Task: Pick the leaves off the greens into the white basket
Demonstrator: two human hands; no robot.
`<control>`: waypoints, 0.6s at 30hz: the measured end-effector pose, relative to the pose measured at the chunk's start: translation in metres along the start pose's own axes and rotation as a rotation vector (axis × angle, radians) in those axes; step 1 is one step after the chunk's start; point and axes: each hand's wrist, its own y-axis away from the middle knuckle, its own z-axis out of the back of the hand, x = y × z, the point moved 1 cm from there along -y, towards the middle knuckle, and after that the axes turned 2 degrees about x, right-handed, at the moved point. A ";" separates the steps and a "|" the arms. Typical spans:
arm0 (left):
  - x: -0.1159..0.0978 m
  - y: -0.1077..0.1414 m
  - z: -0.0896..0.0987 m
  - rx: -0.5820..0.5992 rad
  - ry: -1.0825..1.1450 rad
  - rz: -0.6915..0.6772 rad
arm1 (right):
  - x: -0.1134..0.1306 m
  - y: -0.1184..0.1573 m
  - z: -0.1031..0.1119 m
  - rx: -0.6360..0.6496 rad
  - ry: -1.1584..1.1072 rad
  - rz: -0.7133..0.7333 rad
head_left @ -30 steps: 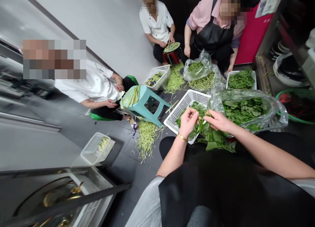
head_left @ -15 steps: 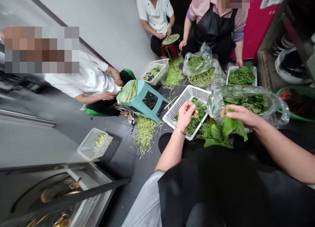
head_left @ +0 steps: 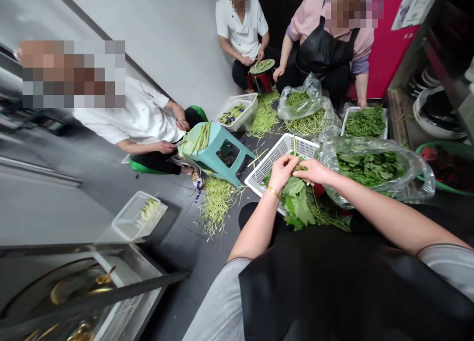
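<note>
Got one leafy bunch (head_left: 297, 205) pinched in both left hand (head_left: 284, 172) and right hand (head_left: 313, 172), close together. Hanging over near edge of one white basket (head_left: 255, 184) (has more leaves (head_left: 266, 179) inside). Also seeing one filled clear bag (head_left: 329, 153) right of basket, one teal stool (head_left: 217, 137) left, three co-workers (head_left: 153, 118) around.

Both hands meet over the near part of the white basket (head_left: 268, 161), their fingertips close together. The left hand (head_left: 284, 170) is curled, thumb and fingers pinched; its braceleted wrist (head_left: 274, 192) lies over the basket's near left side, and the left forearm (head_left: 255, 232) slants up from below the basket. The right hand (head_left: 313, 172) comes in from the basket's right — fingers drawn to a pinch — its forearm (head_left: 377, 208) stretched long and low.
</note>
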 end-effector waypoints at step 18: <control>0.081 -0.042 0.144 -0.265 0.052 0.252 | 0.000 -0.183 -0.015 0.041 0.891 0.033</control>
